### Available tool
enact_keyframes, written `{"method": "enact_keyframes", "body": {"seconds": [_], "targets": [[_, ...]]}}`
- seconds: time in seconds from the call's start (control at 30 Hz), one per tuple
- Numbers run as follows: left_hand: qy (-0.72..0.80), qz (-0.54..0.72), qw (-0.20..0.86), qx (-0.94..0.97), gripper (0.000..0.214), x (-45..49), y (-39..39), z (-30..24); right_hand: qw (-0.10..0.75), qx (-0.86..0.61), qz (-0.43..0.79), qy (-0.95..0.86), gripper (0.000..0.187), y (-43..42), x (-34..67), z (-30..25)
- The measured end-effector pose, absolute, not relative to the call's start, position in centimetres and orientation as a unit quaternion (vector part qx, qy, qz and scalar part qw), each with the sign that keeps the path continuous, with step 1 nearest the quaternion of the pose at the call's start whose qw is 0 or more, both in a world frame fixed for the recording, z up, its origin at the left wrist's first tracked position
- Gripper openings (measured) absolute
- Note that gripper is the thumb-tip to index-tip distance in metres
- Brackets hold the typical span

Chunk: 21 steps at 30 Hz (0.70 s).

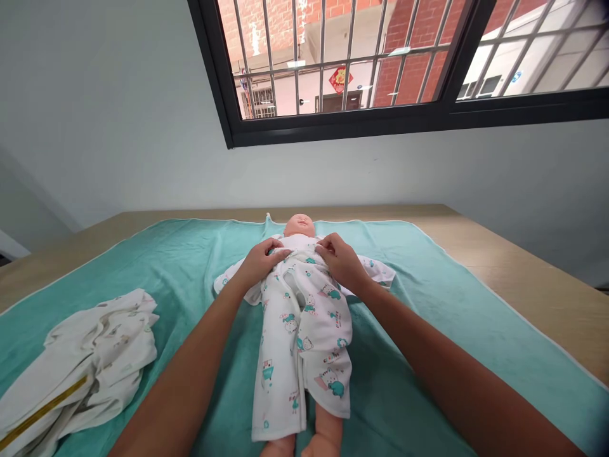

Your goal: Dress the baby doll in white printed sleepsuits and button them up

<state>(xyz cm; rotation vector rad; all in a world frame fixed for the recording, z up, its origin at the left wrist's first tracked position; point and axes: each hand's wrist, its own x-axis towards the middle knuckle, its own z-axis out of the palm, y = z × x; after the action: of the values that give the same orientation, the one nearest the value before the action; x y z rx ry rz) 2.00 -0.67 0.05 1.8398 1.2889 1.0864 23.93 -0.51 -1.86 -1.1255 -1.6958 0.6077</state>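
Observation:
A baby doll lies on its back, head toward the wall, its bare feet nearest me. It wears white printed pants with teal and pink figures, and a white top whose sleeves spread out to both sides. At the waistband's left side, my left hand is closed with its fingers pinching the cloth. My right hand grips the waistband on the right side the same way. One pant leg reaches lower than the other, and a gap shows at the crotch.
A teal blanket covers most of the wooden table. Crumpled white cloth with a gold-brown strip lies at the left. Behind the table rises a pale wall with a dark-framed, barred window.

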Motion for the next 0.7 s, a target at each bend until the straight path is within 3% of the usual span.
{"method": "enact_keyframes", "body": {"seconds": [0.17,0.27,0.43,0.57,0.7], "targets": [[0.478,0.408,0.406,0.663,0.035,1.8,-1.1,1.5,0.513,-0.451,0.228,-0.694,0.014,-1.3,23.2,-1.5],[0.489,0.416,0.427,0.637,0.026,1.9,-1.2,2.0,0.522,-0.43,0.192,-0.712,0.012,-1.5,23.1,-1.7],[0.506,0.339,0.463,0.644,0.022,1.7,-1.8,2.5,0.459,-0.424,0.194,-0.756,0.014,-1.3,23.3,-1.4],[0.482,0.33,0.355,0.73,0.01,2.0,-2.0,2.3,0.421,-0.439,0.275,-0.745,0.018,-1.2,23.2,-0.7],[0.466,0.382,0.187,0.776,0.016,3.2,-1.8,1.3,0.404,-0.433,0.278,-0.756,0.017,-1.7,22.9,-0.3]]}}
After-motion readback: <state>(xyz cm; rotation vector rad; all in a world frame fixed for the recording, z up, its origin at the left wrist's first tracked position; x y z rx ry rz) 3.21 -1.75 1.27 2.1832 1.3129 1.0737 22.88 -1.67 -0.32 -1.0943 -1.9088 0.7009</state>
